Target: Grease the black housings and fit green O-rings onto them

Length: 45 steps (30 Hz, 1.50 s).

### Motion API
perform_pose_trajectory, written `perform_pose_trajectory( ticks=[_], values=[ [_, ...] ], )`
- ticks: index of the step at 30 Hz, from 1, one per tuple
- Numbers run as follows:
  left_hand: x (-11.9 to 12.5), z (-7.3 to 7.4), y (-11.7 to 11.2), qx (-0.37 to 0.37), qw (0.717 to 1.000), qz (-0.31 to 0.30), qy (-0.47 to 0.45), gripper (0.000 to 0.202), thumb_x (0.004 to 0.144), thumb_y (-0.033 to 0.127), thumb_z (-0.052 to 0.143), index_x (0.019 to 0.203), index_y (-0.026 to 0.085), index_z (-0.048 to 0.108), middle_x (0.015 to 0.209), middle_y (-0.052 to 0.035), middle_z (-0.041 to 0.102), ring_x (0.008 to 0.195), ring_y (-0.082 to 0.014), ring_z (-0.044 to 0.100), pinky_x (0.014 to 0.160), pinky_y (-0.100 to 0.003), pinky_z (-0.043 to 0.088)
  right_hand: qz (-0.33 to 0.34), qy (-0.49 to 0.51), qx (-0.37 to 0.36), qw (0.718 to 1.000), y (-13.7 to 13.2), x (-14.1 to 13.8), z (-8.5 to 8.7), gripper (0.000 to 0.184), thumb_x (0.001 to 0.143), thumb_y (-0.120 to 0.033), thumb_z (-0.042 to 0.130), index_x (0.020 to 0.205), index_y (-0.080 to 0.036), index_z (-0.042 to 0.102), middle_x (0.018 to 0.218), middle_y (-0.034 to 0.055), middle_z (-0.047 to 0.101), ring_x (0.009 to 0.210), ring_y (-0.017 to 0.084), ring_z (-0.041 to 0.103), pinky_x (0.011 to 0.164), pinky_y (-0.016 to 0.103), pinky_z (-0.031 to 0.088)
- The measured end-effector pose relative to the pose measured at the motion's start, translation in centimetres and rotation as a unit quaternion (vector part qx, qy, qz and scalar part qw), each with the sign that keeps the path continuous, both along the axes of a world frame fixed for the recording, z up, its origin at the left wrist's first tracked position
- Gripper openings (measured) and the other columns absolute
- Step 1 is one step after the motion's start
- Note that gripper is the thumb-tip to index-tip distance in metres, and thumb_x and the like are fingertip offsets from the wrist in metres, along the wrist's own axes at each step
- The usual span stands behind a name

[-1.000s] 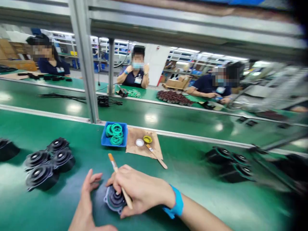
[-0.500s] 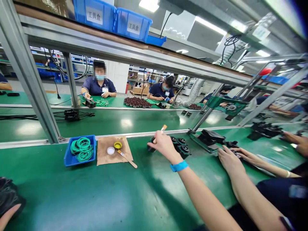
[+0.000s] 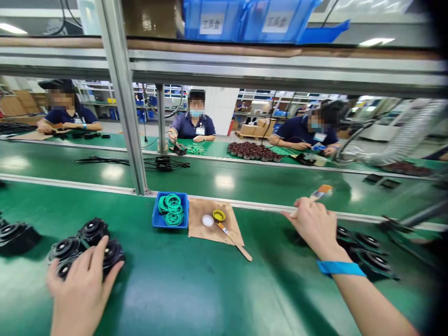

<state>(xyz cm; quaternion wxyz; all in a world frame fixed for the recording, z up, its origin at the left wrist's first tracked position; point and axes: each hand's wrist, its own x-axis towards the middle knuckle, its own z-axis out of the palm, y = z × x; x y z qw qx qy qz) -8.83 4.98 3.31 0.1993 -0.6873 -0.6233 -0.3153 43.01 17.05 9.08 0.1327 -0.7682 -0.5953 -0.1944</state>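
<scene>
My left hand (image 3: 81, 289) lies with fingers spread over a cluster of black round parts (image 3: 86, 242) at the left of the green bench. It touches the nearest part, fingers apart. My right hand (image 3: 315, 226) reaches out to the right, closed on a small brush (image 3: 320, 192) whose bristle end points up and right. Beneath and beside that hand sits another group of black round parts (image 3: 364, 252). A blue band is on my right wrist.
A blue tray (image 3: 156, 219) of green rings, a brown paper sheet (image 3: 199, 224) with a yellow cap, a white cap and a second brush (image 3: 235, 241) lie mid-bench. A metal post (image 3: 126, 107) stands behind. Across a green conveyor (image 3: 245, 179), three people work.
The view swung back left. My left hand came into sight and settled on the left cluster of parts. My right hand, still holding the brush, stays over the right group of parts.
</scene>
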Motion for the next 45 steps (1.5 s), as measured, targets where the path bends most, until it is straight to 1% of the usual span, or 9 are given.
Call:
perform_pose_trajectory(
  ticks=[3, 7, 14, 19, 26, 29, 33, 40, 45],
  values=[
    [1.9, -0.7, -0.7, 0.003, 0.999, -0.023, 0.037, 0.052, 0.098, 0.045, 0.052, 0.141, 0.017, 0.050, 0.111, -0.0144, 0.072, 0.098, -0.0315, 0.068, 0.113, -0.059, 0.028, 0.172, 0.037, -0.021, 0.984, 2.0, -6.7, 0.1, 0.013, 0.090, -0.027, 0.065, 0.094, -0.019, 0.054, 0.089, 0.0103, 0.070, 0.079, 0.026, 0.067, 0.068, 0.032, 0.047],
    [4.9, -2.2, -2.0, -0.050, 0.989, -0.120, -0.075, 0.059, 0.093, 0.047, 0.062, 0.145, 0.026, 0.045, 0.127, -0.0100, 0.067, 0.113, -0.0274, 0.066, 0.107, -0.043, 0.045, 0.362, 0.044, -0.069, 0.929, 4.6, -18.0, -0.3, 0.004, 0.098, -0.022, 0.057, 0.096, -0.020, 0.058, 0.092, 0.0020, 0.069, 0.079, 0.017, 0.066, 0.071, 0.027, 0.051],
    [7.7, -4.1, -3.6, -0.155, 0.893, -0.174, -0.385, 0.071, 0.080, 0.045, 0.074, 0.143, 0.027, 0.048, 0.138, -0.0102, 0.062, 0.122, -0.0294, 0.064, 0.104, -0.042, 0.053, 0.462, 0.014, -0.137, 0.876, 8.1, -28.4, -0.7, 0.021, 0.099, -0.032, 0.064, 0.109, -0.014, 0.065, 0.106, 0.0053, 0.068, 0.092, 0.020, 0.067, 0.083, 0.040, 0.057],
    [7.4, -4.5, -3.8, -0.190, 0.853, -0.184, -0.450, 0.069, 0.078, 0.029, 0.078, 0.140, 0.025, 0.050, 0.130, -0.0106, 0.068, 0.117, -0.0271, 0.068, 0.100, -0.040, 0.056, 0.483, 0.059, -0.132, 0.863, 6.6, -27.7, 0.5, 0.010, 0.099, -0.021, 0.060, 0.093, -0.015, 0.063, 0.088, 0.0027, 0.067, 0.080, 0.018, 0.065, 0.080, 0.036, 0.053],
    [8.0, -4.3, -4.7, -0.200, 0.863, -0.230, -0.403, 0.088, 0.069, 0.026, 0.088, 0.145, 0.030, 0.043, 0.123, -0.0066, 0.072, 0.109, -0.0250, 0.072, 0.095, -0.036, 0.060, 0.553, 0.215, -0.164, 0.788, -3.4, -24.4, 3.3, 0.025, 0.096, -0.021, 0.060, 0.079, -0.023, 0.042, 0.082, -0.0005, 0.071, 0.070, 0.014, 0.065, 0.061, 0.022, 0.046],
    [8.8, -4.3, -5.3, -0.175, 0.870, -0.223, -0.404, 0.084, 0.072, 0.037, 0.086, 0.144, 0.030, 0.044, 0.123, -0.0066, 0.073, 0.108, -0.0258, 0.073, 0.094, -0.037, 0.060, 0.561, 0.293, -0.252, 0.732, -6.3, -24.1, 2.8, 0.026, 0.092, -0.017, 0.063, 0.078, -0.024, 0.042, 0.081, -0.0014, 0.072, 0.065, 0.014, 0.064, 0.057, 0.022, 0.043],
    [9.2, -4.0, -5.5, -0.140, 0.887, -0.215, -0.384, 0.075, 0.081, 0.059, 0.073, 0.143, 0.028, 0.045, 0.121, -0.0082, 0.073, 0.106, -0.0253, 0.074, 0.092, -0.037, 0.062, 0.537, 0.332, -0.288, 0.721, -7.6, -24.2, 1.0, 0.029, 0.093, -0.020, 0.065, 0.077, -0.024, 0.040, 0.082, -0.0005, 0.073, 0.068, 0.017, 0.063, 0.060, 0.026, 0.044],
    [8.7, -2.4, -5.0, 0.002, 0.964, -0.208, -0.166, 0.059, 0.091, 0.062, 0.059, 0.129, 0.018, 0.059, 0.124, -0.0173, 0.069, 0.112, -0.0267, 0.071, 0.093, -0.034, 0.060, 0.594, 0.385, -0.167, 0.686, -8.7, -22.2, -0.5, 0.027, 0.097, -0.036, 0.064, 0.085, -0.025, 0.043, 0.105, 0.0025, 0.074, 0.091, 0.019, 0.068, 0.079, 0.031, 0.051],
    [8.6, -1.9, -4.5, 0.023, 0.969, -0.219, -0.112, 0.060, 0.088, 0.064, 0.061, 0.122, 0.015, 0.063, 0.115, -0.0165, 0.072, 0.109, -0.0281, 0.071, 0.095, -0.038, 0.059, 0.639, 0.313, -0.131, 0.690, -9.5, -21.7, -1.7, 0.037, 0.096, -0.058, 0.058, 0.090, -0.026, 0.041, 0.108, 0.0029, 0.073, 0.092, 0.021, 0.067, 0.082, 0.034, 0.048]
  ],
)
